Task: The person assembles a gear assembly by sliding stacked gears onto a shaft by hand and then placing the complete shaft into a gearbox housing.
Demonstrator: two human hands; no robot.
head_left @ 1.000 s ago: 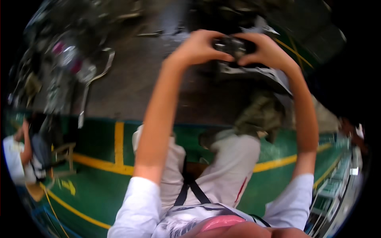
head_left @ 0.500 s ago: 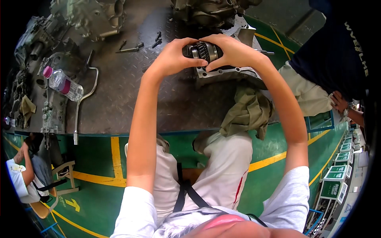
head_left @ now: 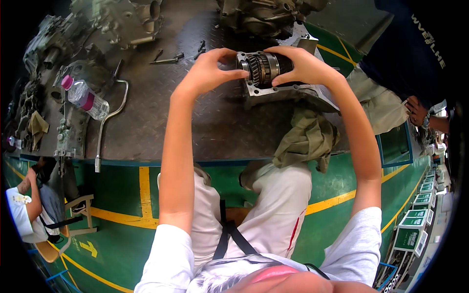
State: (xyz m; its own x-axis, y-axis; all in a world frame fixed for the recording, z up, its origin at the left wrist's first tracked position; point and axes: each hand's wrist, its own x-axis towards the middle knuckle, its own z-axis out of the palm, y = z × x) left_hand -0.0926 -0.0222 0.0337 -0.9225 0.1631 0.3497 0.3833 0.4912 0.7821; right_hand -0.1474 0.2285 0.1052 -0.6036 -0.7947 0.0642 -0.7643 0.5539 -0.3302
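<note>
The gear cluster point(head_left: 265, 67) sits in the upper middle of the frame, over a grey metal housing point(head_left: 273, 90) on the workbench point(head_left: 161, 122). We grip it from both sides: left hand point(head_left: 207, 73) pinching its end, right hand point(head_left: 298, 66) wrapped over it, arms outstretched. A plastic bottle point(head_left: 84, 96) lies upper left.

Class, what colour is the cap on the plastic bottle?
Pink: the bottle cap shows in the head view.
</note>
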